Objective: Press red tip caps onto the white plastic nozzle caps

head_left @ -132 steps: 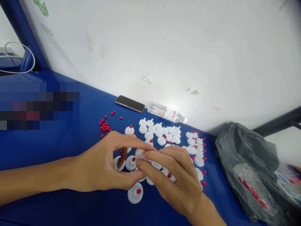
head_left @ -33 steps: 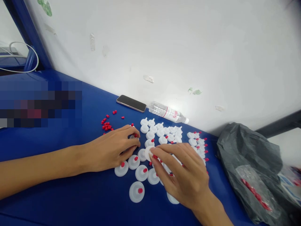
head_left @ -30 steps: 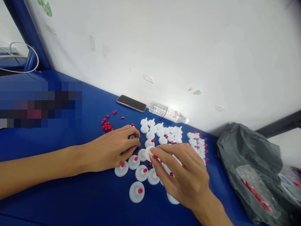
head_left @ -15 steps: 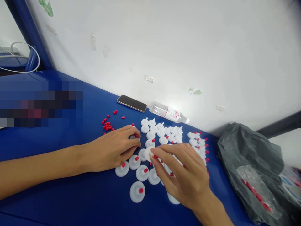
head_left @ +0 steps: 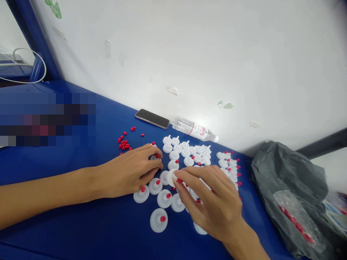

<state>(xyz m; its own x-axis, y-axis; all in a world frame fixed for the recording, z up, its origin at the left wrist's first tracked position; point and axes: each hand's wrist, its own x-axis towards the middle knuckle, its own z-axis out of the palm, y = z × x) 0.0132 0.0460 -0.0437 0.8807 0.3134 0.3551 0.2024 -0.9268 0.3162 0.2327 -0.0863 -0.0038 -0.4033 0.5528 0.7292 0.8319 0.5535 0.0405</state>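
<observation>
Over the blue tabletop [head_left: 81, 227], nearer you than the bottle [head_left: 191, 129], your right hand [head_left: 213, 196] pinches a white disc [head_left: 170, 178]; your left hand [head_left: 132, 169] curls, grip unclear.

The discs [head_left: 156, 222] are milky white, the small caps [head_left: 163, 219] (quite vividly) red, the table [head_left: 94, 231] plain blue.

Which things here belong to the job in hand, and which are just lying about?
Job in hand, it seems:
white piece held by the right hand
other white pieces, many red-tipped
loose red caps
probably the clear bag of red pieces

Apparently just lying about:
phone
plastic bottle
dark bag
</observation>
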